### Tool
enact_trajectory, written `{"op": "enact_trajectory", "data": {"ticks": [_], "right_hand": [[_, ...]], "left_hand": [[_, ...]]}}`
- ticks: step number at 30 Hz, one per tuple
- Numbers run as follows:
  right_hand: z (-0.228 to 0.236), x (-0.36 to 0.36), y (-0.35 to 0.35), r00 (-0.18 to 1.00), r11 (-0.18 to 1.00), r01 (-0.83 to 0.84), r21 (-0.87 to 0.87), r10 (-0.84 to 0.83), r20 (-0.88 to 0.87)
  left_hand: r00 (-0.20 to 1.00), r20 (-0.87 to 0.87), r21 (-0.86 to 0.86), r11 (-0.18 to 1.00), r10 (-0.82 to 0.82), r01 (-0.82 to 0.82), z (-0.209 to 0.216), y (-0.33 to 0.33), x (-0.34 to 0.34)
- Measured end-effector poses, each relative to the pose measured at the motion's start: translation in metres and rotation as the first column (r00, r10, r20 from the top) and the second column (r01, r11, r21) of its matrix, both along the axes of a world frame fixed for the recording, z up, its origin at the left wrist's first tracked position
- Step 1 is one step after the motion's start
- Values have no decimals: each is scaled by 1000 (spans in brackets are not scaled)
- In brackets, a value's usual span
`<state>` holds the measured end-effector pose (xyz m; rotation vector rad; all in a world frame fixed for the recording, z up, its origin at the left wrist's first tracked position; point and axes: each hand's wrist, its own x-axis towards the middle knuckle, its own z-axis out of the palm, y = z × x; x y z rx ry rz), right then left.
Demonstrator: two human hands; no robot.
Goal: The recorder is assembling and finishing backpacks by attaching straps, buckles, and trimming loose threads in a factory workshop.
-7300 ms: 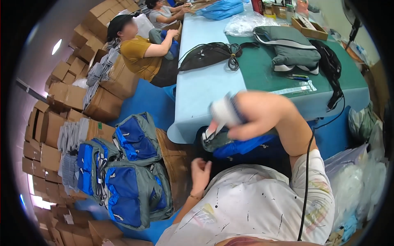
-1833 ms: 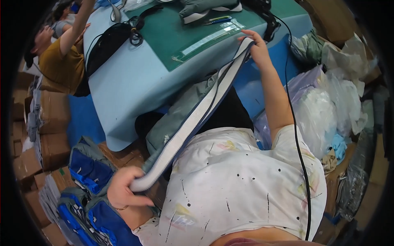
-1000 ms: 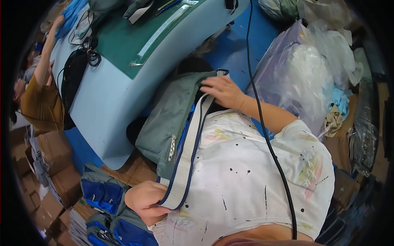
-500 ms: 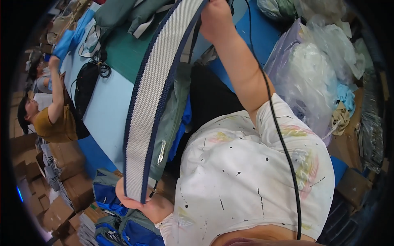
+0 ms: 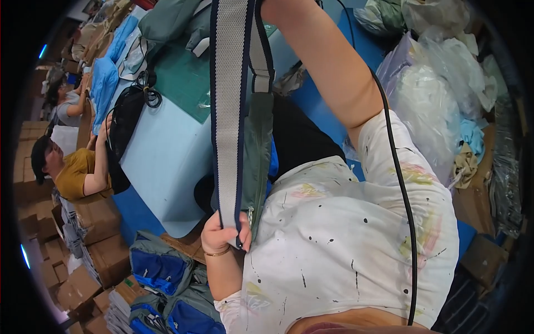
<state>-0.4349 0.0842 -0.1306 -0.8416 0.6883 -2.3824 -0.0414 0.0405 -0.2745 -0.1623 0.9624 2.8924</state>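
A wide pale-grey woven strap [image 5: 229, 111] with navy edges runs taut and nearly upright from the upper edge. My left hand [image 5: 222, 234] is closed around its lower end, thumb across the webbing. My right hand [image 5: 271, 8] is mostly cut off by the upper edge beside the strap, so its fingers are hidden. Behind the strap hangs a grey-green bag [image 5: 257, 150] with a zip and some blue fabric, close against my shirt. A shorter section of the same navy-edged webbing shows above the bag.
A pale-blue table [image 5: 167, 167] with a green mat [image 5: 183, 89] lies ahead. Blue-and-grey bags [image 5: 161, 264] are piled at lower left. Plastic-wrapped bundles [image 5: 425, 100] stand at right. A black cable [image 5: 399, 172] hangs over my right arm. Two people work at far left beside cartons [image 5: 103, 256].
The strap has swung from slanted to nearly upright. My left hand has moved right and up with its lower end. My right hand has risen mostly out of view.
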Motion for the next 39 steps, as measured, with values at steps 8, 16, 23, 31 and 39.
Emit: {"op": "enact_trajectory", "data": {"ticks": [8,16,23,31,39], "right_hand": [[4,5,7,990,993,69,98,-56,-132],[-12,27,-6,939,975,-128,179,178,-295],[-48,92,-1,468,978,-204,42,136,-873],[-121,174,20,-191,900,-147,411,382,-904],[-171,215,53,-43,993,-117,-8,-13,-999]], "left_hand": [[986,143,-33,996,83,-79,-30,6,-25],[923,329,-28,979,198,-200,-48,6,-29],[909,370,-111,981,191,-161,-40,6,-47],[950,275,-184,978,147,-98,-44,8,-51],[856,499,-213,976,139,-35,-50,9,-37]]}}
